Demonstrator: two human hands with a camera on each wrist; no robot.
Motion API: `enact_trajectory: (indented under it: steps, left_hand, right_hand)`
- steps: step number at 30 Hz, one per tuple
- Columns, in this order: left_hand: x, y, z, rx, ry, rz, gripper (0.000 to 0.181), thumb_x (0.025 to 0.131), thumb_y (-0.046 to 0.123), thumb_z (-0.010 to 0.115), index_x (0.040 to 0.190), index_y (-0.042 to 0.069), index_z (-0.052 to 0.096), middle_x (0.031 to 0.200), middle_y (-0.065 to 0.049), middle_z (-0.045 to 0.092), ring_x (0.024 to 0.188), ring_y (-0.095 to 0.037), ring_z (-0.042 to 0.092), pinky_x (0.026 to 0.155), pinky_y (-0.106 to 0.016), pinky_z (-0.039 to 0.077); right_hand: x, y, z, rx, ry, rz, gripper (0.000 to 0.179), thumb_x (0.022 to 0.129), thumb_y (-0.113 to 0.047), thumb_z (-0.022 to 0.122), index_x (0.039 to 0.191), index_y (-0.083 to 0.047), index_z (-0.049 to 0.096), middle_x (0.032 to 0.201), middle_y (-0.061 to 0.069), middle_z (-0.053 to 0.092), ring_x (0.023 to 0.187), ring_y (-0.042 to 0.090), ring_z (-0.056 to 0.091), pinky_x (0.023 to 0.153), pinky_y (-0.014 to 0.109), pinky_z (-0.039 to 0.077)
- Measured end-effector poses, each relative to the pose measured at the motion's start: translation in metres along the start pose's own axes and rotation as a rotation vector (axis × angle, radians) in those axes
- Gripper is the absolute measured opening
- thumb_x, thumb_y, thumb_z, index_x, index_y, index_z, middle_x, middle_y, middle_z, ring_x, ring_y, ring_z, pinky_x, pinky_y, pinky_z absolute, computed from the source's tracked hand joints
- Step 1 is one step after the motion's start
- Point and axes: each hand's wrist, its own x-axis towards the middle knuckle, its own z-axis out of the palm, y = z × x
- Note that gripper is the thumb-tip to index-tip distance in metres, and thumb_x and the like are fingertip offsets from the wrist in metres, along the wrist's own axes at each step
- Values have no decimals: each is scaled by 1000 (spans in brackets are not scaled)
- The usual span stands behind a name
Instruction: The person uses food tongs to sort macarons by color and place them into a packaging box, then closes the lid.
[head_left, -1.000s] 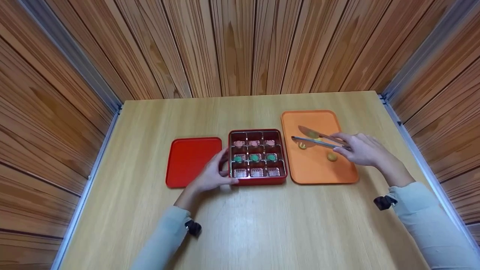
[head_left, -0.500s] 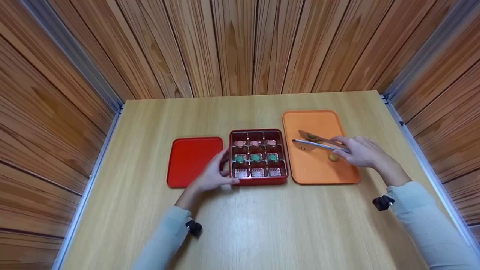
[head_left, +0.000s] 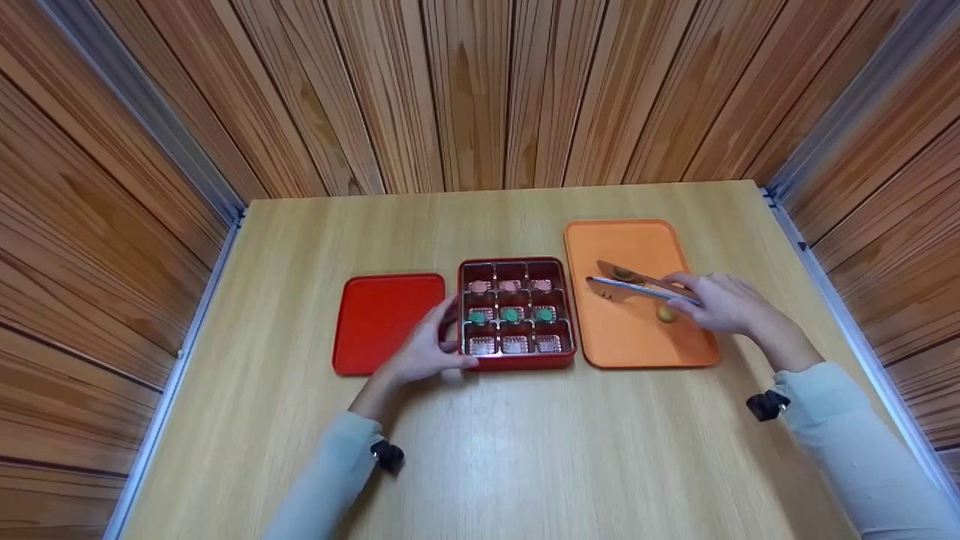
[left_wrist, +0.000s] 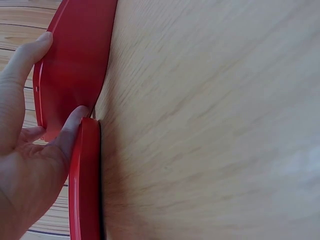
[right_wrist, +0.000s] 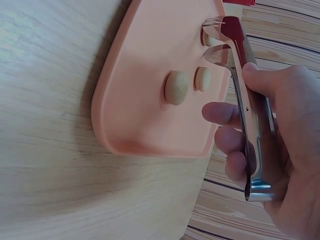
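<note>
My left hand (head_left: 424,349) holds a red box (head_left: 525,363) at its front left corner, thumb on the front wall. A clear divider inside bears pink rounds in the back row and green rounds in the middle row. My right hand (head_left: 724,300) grips metal tongs (right_wrist: 250,110) over an orange tray (head_left: 637,349). In the right wrist view, the tongs' tips stand apart on either side of a small tan macaron-like piece (right_wrist: 209,38); whether they touch it I cannot tell. Two more such pieces, one nearer (right_wrist: 177,88) and one farther (right_wrist: 202,79), lie on the tray.
A red lid (head_left: 375,322) lies left of the box, close beside my left hand. All stand on a wooden table (head_left: 510,450). Wood-look panels (head_left: 480,97) with metal edges close off the back and sides.
The tongs have dipped lower over the tray, and their arms have come closer together. My left hand and the box have stayed in place.
</note>
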Motion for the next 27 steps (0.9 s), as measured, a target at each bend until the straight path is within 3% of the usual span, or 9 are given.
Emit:
enact_trajectory:
  steps: [5,11,17,27]
  left_hand:
    - [0,1,0,12,8,0,117,90,24,96,181,14,23,181,-17,38,168,-38,38,140,-62,36]
    - [1,1,0,7,5,-1,116,91,24,95,181,16,22,181,-15,37,167,-37,37,136,-61,42]
    - [1,1,1,18,7,4,117,90,24,96,181,15,23,181,-16,38,168,-38,37,141,-65,31]
    - [1,-1,1,4,10,-4,118,90,23,96,181,16,22,180,-15,39,167,-36,38,139,-61,38]
  right_hand:
    - [-1,0,-1,-2,7,-21,44,113,-29,68,151,-7,65,65,-3,44,53,14,39,50,26,27]
    - [-1,1,-2,-20,9,-38,41,113,-26,68,150,-9,66,65,-4,41,51,14,37,49,25,26]
    - [-3,3,-3,-16,8,-42,40,113,-27,67,150,-9,67,68,-3,44,52,13,38,49,24,27]
    - [-5,-1,-12,-23,78,-62,39,114,-26,67,148,-6,68,68,-4,44,51,11,36,49,24,27]
